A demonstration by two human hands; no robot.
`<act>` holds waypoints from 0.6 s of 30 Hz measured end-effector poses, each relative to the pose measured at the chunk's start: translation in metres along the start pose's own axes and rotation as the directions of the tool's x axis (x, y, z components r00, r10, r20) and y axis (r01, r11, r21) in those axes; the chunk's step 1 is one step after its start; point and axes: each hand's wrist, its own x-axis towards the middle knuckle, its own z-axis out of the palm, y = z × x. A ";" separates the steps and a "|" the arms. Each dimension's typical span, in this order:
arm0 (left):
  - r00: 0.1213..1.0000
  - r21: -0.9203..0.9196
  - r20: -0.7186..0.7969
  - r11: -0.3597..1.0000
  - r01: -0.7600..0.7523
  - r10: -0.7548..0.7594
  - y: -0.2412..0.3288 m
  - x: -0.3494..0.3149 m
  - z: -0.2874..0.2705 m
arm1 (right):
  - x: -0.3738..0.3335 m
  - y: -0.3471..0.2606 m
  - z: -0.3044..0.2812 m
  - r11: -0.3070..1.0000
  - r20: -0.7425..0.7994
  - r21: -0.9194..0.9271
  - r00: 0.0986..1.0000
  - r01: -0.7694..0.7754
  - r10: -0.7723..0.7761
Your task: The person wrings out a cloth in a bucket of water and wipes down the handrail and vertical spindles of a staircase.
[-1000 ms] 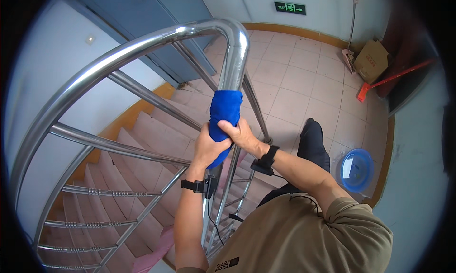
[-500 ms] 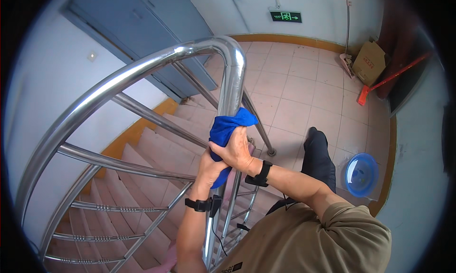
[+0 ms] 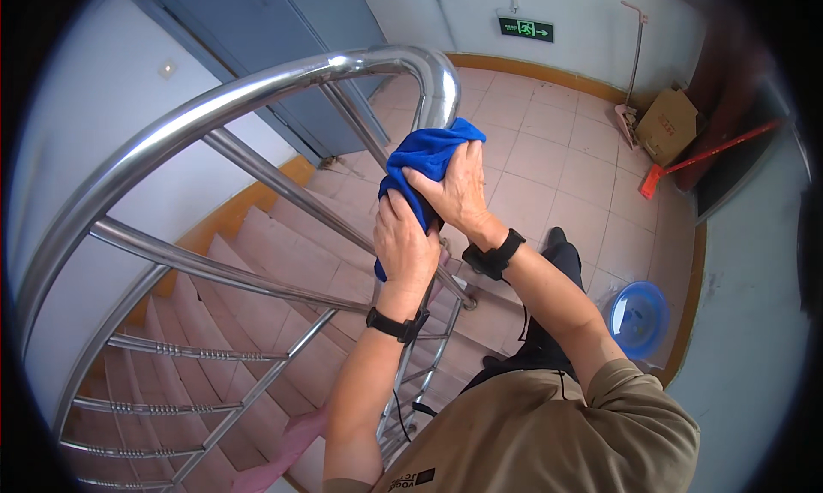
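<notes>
A blue cloth (image 3: pixel 424 153) is wrapped around the thick steel handrail (image 3: pixel 441 86), just below its bend. My right hand (image 3: pixel 459 193) grips the cloth from the right, fingers pointing up along the rail. My left hand (image 3: pixel 405 244) is closed round the cloth lower down on the left side. The two hands are close together, and part of the rail under them is hidden. Each wrist bears a black strap; the left one is a wristband (image 3: pixel 396 325), and the right one another black band (image 3: pixel 495 255).
Pink stairs (image 3: pixel 283 279) descend on the left behind steel bars (image 3: pixel 197 351). A blue basin (image 3: pixel 639 320) with water stands on the tiled floor (image 3: pixel 549 150) at right. Farther back are a cardboard box (image 3: pixel 669 126), a red-handled tool (image 3: pixel 707 157) and a long-handled dustpan (image 3: pixel 627 124).
Both hands have slid the blue cloth farther up the handrail toward its bend. My arms reach out more, and the view has shifted slightly.
</notes>
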 end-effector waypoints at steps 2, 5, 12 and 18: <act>0.999 -0.003 -0.026 1.000 -0.022 0.022 -0.004 -0.006 -0.002 | -0.005 0.001 0.002 1.000 0.006 0.006 1.000 0.026 -0.026; 1.000 -0.118 0.001 0.993 0.005 -0.005 -0.015 -0.017 -0.006 | -0.021 -0.002 0.009 0.986 0.014 0.146 0.996 0.087 -0.090; 0.858 -0.261 0.445 0.880 0.396 -0.255 -0.035 -0.020 -0.035 | -0.061 -0.011 0.031 0.595 0.233 0.735 0.945 -0.327 0.231; 0.804 -0.637 0.584 0.551 0.540 -0.112 -0.087 -0.039 -0.022 | -0.085 0.003 0.035 0.376 0.479 0.748 0.837 -0.547 0.265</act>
